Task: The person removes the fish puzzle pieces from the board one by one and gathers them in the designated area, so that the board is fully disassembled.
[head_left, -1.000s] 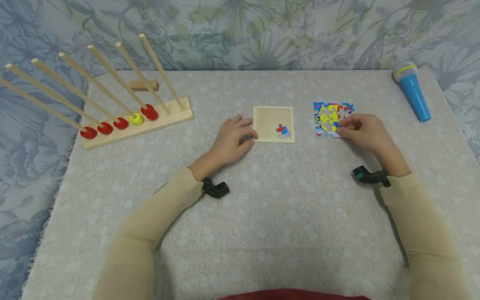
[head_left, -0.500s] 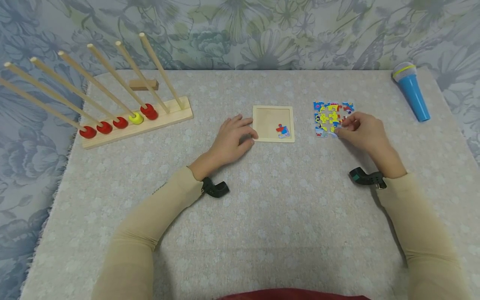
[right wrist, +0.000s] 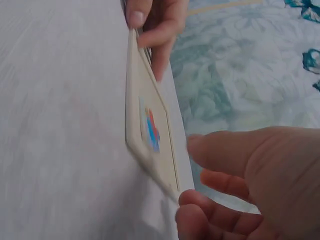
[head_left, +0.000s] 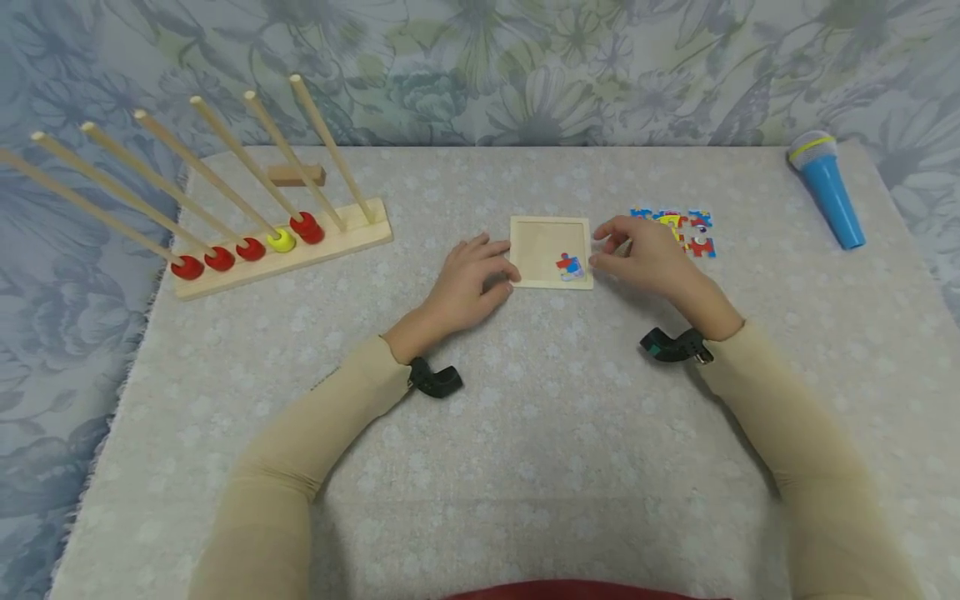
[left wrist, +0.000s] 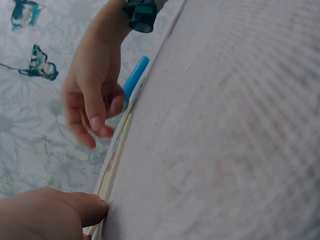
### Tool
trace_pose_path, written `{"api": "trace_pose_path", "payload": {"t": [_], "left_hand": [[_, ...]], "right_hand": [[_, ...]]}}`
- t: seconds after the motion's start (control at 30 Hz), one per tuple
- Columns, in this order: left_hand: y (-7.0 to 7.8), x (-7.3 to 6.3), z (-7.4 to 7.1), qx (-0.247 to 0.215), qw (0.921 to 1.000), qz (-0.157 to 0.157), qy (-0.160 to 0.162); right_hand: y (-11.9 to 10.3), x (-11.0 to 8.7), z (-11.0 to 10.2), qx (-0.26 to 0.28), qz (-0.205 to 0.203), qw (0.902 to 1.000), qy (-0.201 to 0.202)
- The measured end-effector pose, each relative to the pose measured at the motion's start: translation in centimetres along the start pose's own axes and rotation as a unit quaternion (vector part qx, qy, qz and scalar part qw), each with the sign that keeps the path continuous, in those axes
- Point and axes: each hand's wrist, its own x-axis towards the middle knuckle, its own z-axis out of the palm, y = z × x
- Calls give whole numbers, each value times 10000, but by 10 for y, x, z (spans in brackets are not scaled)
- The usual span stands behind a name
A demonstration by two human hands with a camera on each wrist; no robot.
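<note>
A shallow wooden puzzle tray (head_left: pixel 540 286) lies flat at the middle of the table. One red and blue jigsaw piece (head_left: pixel 572 267) sits in its near right corner. My left hand (head_left: pixel 467 287) holds the tray's near left corner between thumb and finger. Over the table just right of the tray hovers my right hand (head_left: pixel 648 257), thumb and fingers apart; nothing shows between them in the right wrist view (right wrist: pixel 187 172). Behind that hand are colourful jigsaw pieces (head_left: pixel 701 244), red, yellow and blue, laid close together and partly hidden by it.
On the left stands a wooden peg rack (head_left: pixel 337 246) with tall slanting rods and several red and yellow rings. A small wooden block (head_left: pixel 296 175) lies behind it. At the far right is a blue toy microphone (head_left: pixel 832 200). Floral wallpaper backs the table.
My right hand has moved left from the jigsaw pieces to the tray's right edge. The left hand stays at the tray's corner. The whole head view has shifted slightly.
</note>
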Motion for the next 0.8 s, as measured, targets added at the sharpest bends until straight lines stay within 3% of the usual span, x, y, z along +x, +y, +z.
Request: {"api": "trace_pose_path", "payload": {"t": [0.2, 0.33, 0.8], "left_hand": [[3, 3, 1, 10, 10000, 59, -4], [3, 3, 0, 43, 10000, 62, -37], [-1, 1, 0, 52, 10000, 15, 16]], "right_hand": [[-13, 15, 10, -449, -575, 9948, -710], [-18, 18, 12, -851, -797, 9887, -940], [-25, 19, 17, -433, -494, 9922, -1061]]}}
